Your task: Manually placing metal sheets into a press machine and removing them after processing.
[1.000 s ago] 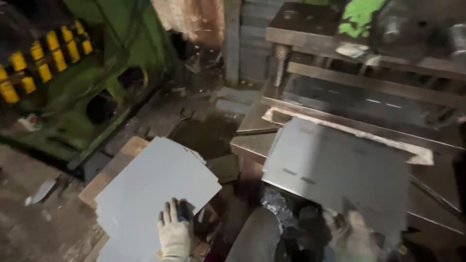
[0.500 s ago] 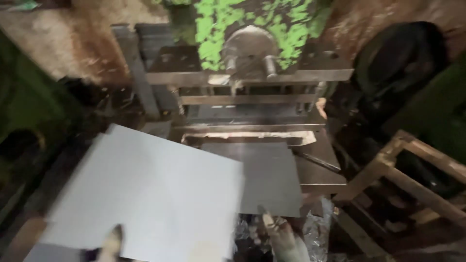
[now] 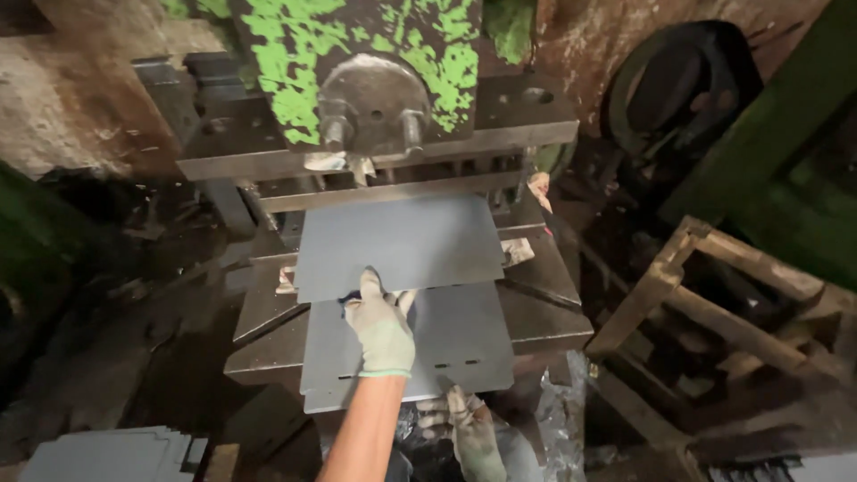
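Two grey metal sheets lie on the bed [image 3: 544, 295] of a press with flaking green paint. The upper sheet [image 3: 402, 241] reaches back under the press head [image 3: 375, 103]. My left hand [image 3: 382, 328], in a dirty white glove, grips this sheet's near edge at the middle. The lower sheet [image 3: 455, 335] has small slots near its front edge and sticks out over the front of the bed. My right hand [image 3: 469, 430], also gloved, holds that front edge from below and is partly hidden by the sheet.
A stack of similar grey sheets [image 3: 107, 451] lies on the floor at the bottom left. A rough wooden frame [image 3: 714, 303] stands to the right of the press. A dark wheel [image 3: 678, 89] leans at the upper right.
My view swung from the floor stack at the left to the press. My left hand carried a sheet from that stack and it now lies on the bed over the other sheet.
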